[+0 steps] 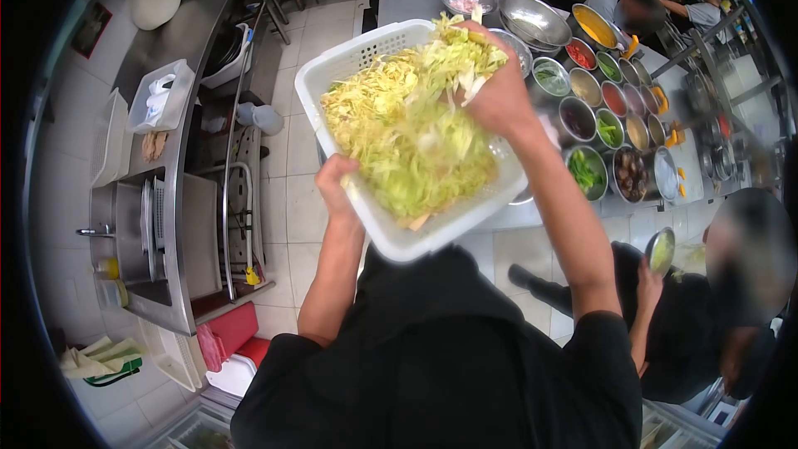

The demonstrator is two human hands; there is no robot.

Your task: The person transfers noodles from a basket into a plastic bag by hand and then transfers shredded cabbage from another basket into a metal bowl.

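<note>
I see left hand (335,185) clamped on near rim of white basket (357,58), frame centre, basket tilted. Shredded cabbage (407,133) fills it. Right hand (497,91) closed on handful of cabbage at far right edge. Lower right: co-worker's hand (648,270) holding small steel bowl (661,249). Upper right: counter with rows of steel ingredient bowls (611,129). Left: steel sink counter (170,224).

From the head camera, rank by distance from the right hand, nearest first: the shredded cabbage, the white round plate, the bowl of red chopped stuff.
1. Shredded cabbage, under the right hand.
2. Bowl of red chopped stuff, to its right.
3. White round plate, far left counter.
</note>
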